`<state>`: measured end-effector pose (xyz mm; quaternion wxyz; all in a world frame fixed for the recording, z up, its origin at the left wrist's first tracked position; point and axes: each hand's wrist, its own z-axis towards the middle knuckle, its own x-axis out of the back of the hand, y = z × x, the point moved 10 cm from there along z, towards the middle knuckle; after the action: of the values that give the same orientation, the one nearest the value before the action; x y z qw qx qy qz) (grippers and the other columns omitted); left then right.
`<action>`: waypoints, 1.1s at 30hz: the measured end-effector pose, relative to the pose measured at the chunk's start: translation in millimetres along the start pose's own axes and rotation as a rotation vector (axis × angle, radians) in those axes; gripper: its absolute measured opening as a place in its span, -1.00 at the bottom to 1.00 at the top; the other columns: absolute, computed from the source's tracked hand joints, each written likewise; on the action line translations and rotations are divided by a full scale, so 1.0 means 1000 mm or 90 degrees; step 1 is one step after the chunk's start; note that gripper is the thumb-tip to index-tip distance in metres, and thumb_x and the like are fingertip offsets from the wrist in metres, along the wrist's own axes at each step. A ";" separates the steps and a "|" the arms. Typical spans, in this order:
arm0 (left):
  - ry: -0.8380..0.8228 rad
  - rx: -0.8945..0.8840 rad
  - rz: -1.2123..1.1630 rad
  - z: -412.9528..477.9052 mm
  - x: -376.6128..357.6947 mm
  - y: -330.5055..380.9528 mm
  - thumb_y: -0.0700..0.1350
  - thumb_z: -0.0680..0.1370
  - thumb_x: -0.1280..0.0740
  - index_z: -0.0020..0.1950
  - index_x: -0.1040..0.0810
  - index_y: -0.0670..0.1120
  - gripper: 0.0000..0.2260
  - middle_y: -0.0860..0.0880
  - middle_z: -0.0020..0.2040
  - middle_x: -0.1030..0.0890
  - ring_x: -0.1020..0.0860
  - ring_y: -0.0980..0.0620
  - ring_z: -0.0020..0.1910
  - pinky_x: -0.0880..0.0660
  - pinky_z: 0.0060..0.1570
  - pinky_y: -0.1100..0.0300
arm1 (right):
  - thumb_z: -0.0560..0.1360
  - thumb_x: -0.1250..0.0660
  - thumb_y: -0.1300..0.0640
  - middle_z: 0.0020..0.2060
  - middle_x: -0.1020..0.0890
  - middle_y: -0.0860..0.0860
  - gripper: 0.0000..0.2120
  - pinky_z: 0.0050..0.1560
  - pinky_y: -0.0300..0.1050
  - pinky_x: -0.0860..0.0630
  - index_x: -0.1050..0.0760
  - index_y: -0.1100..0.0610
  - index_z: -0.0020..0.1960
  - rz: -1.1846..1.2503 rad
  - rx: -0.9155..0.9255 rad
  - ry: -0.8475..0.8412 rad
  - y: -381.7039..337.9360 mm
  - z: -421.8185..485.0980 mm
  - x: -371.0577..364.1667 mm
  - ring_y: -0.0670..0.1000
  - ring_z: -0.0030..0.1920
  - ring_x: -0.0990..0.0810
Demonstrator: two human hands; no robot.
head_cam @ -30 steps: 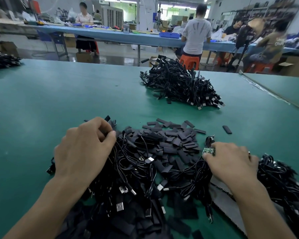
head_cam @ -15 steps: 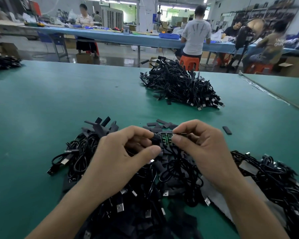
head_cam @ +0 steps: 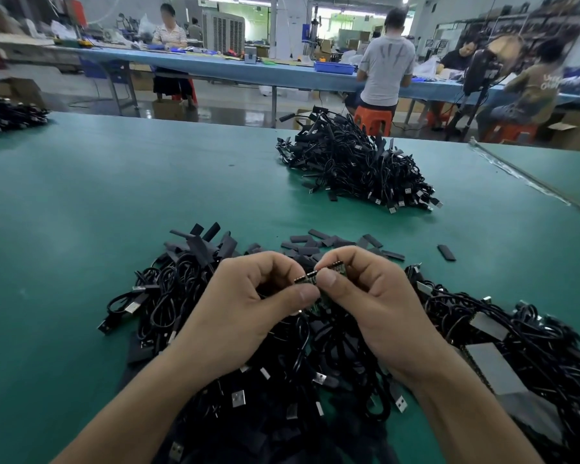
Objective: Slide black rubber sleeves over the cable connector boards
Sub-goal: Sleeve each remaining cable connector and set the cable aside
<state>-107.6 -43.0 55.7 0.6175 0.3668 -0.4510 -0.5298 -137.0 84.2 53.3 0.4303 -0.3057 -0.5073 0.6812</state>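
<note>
My left hand (head_cam: 248, 309) and my right hand (head_cam: 372, 296) meet above a heap of black USB cables (head_cam: 282, 380). Between their fingertips is a small green connector board (head_cam: 318, 279) on its cable. My right thumb and fingers pinch the board. My left thumb and fingers pinch something at its left end; whether that is a black sleeve is hidden by the fingers. Loose flat black rubber sleeves (head_cam: 315, 246) lie scattered just beyond my hands, and one stray sleeve (head_cam: 446, 252) lies apart to the right.
A second heap of black cables (head_cam: 355, 169) sits farther back on the green table (head_cam: 81, 229). More cables with grey strips (head_cam: 516, 346) lie at my right. Another cable pile (head_cam: 7, 115) is at far left. People work at a blue bench (head_cam: 215, 67) behind.
My hands came together from the sides of the heap, the right one bringing the board. Since half a second ago they have closed in tighter on it.
</note>
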 end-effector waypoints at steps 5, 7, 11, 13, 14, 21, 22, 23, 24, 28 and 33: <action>-0.033 -0.024 -0.045 0.000 0.000 0.001 -0.01 0.38 -0.57 -0.21 -0.67 0.00 -0.87 0.04 -0.33 -0.65 -0.58 0.18 -0.34 -0.48 -0.28 0.37 | 0.46 -0.41 0.11 -0.28 -0.64 0.00 -0.95 -0.20 -0.22 -0.57 -0.65 0.02 -0.12 0.134 -0.078 -0.051 0.010 -0.002 -0.009 -0.06 -0.25 -0.59; -0.043 -0.036 -0.060 0.000 -0.001 0.001 0.01 0.36 -0.55 -0.22 -0.67 0.01 -0.88 0.04 -0.33 -0.66 -0.59 0.17 -0.34 -0.49 -0.27 0.36 | 0.44 -0.43 0.10 -0.26 -0.64 0.02 -0.94 -0.20 -0.21 -0.58 -0.65 0.07 -0.10 0.187 -0.105 -0.073 0.013 -0.004 -0.013 -0.05 -0.25 -0.61; -0.054 -0.051 -0.071 -0.001 -0.001 0.001 0.00 0.36 -0.52 -0.23 -0.68 0.01 -0.90 0.01 -0.33 -0.66 -0.59 0.15 -0.33 -0.51 -0.26 0.35 | 0.44 -0.44 0.11 -0.25 -0.64 0.05 -0.90 -0.16 -0.19 -0.58 -0.64 0.13 -0.08 0.226 -0.134 -0.092 0.016 -0.006 -0.017 -0.03 -0.23 -0.61; -0.054 -0.057 -0.072 -0.002 -0.001 0.001 0.00 0.36 -0.53 -0.23 -0.68 0.02 -0.91 0.00 -0.33 -0.66 -0.59 0.14 -0.33 -0.51 -0.26 0.34 | 0.44 -0.43 0.13 -0.24 -0.63 0.07 -0.88 -0.16 -0.17 -0.57 -0.62 0.16 -0.07 0.222 -0.148 -0.094 0.017 -0.007 -0.016 -0.02 -0.23 -0.61; -0.056 -0.061 -0.074 -0.002 -0.001 0.001 -0.01 0.36 -0.53 -0.23 -0.68 0.02 -0.91 0.00 -0.33 -0.66 -0.59 0.14 -0.33 -0.51 -0.26 0.34 | 0.45 -0.42 0.13 -0.24 -0.62 0.08 -0.88 -0.17 -0.17 -0.57 -0.62 0.17 -0.07 0.221 -0.155 -0.098 0.017 -0.007 -0.017 -0.01 -0.23 -0.60; -0.027 -0.081 -0.069 -0.002 0.002 0.003 0.02 0.37 -0.51 -0.25 -0.68 0.09 -0.95 0.05 -0.33 -0.65 -0.57 0.17 -0.36 -0.52 -0.30 0.33 | 0.42 -0.43 0.18 -0.29 -0.62 0.10 -0.91 -0.27 -0.20 -0.61 -0.63 0.18 -0.11 0.283 -0.193 -0.093 0.011 -0.009 -0.023 -0.02 -0.32 -0.60; -0.015 -0.081 -0.060 -0.001 0.003 0.004 0.05 0.39 -0.49 -0.23 -0.68 0.10 -0.94 0.05 -0.31 -0.67 -0.58 0.16 -0.35 -0.53 -0.29 0.32 | 0.41 -0.45 0.19 -0.30 -0.62 0.08 -0.93 -0.30 -0.21 -0.60 -0.64 0.15 -0.12 0.280 -0.194 -0.070 0.008 -0.008 -0.016 -0.04 -0.34 -0.59; 0.001 -0.088 -0.051 -0.001 0.006 0.005 0.07 0.42 -0.46 -0.21 -0.67 0.11 -0.93 0.04 -0.27 -0.69 -0.61 0.15 -0.31 -0.55 -0.26 0.32 | 0.41 -0.45 0.20 -0.32 -0.61 0.06 -0.96 -0.34 -0.22 -0.58 -0.64 0.12 -0.14 0.270 -0.199 -0.028 0.008 -0.006 -0.005 -0.06 -0.36 -0.58; 0.021 -0.099 -0.048 0.000 0.009 0.008 0.07 0.45 -0.42 -0.19 -0.65 0.12 -0.93 0.03 -0.21 -0.71 -0.66 0.13 -0.24 -0.58 -0.21 0.30 | 0.41 -0.43 0.20 -0.34 -0.60 0.03 -0.95 -0.39 -0.23 -0.55 -0.64 0.08 -0.17 0.254 -0.206 0.037 0.010 -0.005 0.012 -0.07 -0.39 -0.55; 0.156 -0.119 -0.203 0.000 0.035 0.011 0.06 0.58 -0.35 -0.12 -0.54 0.11 -0.90 -0.11 -0.17 -0.72 -0.71 -0.13 -0.16 -0.64 -0.07 0.05 | 0.53 -0.32 0.30 -0.36 -0.54 -0.05 -0.81 -0.44 -0.22 -0.45 -0.56 0.05 -0.17 0.006 -0.186 0.392 0.006 -0.016 0.107 -0.09 -0.40 -0.47; 0.298 -0.131 -0.196 -0.004 0.065 0.011 0.00 0.62 -0.30 -0.05 -0.56 0.10 -0.92 0.05 -0.40 -0.55 -0.43 0.10 -0.55 -0.59 -0.31 0.18 | 0.55 -0.35 0.16 -0.01 -0.62 0.04 -0.83 -0.06 -0.14 -0.46 -0.60 -0.02 0.11 -0.714 -0.246 0.384 -0.013 -0.023 0.138 0.03 -0.09 -0.56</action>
<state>-98.6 -105.5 75.5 0.6508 0.4785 -0.1794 -0.5615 -174.9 218.8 61.8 0.7803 -0.2441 -0.5597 0.1354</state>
